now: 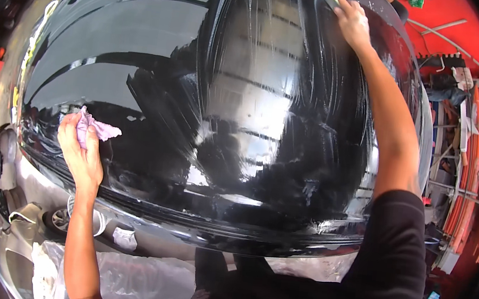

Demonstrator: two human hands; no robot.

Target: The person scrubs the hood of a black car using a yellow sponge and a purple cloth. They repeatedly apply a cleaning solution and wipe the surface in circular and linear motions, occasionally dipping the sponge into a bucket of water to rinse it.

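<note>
A glossy black car panel, broad and curved, fills the middle of the view. Whitish streaks and smears of film run across it. At its near left side my left hand is closed round a crumpled lilac cloth, resting it on the panel. My right arm stretches to the far right part of the panel. There my right hand grips a small pad, pale and dark, against the streaked surface. The pad is partly hidden by the fingers, so its exact kind is unclear.
At the right, a rack holds long orange and grey pieces by a red wall. Clear plastic sheeting lies below the panel at the left. Another vehicle's wheel shows nearby. Part of another person appears at the far right.
</note>
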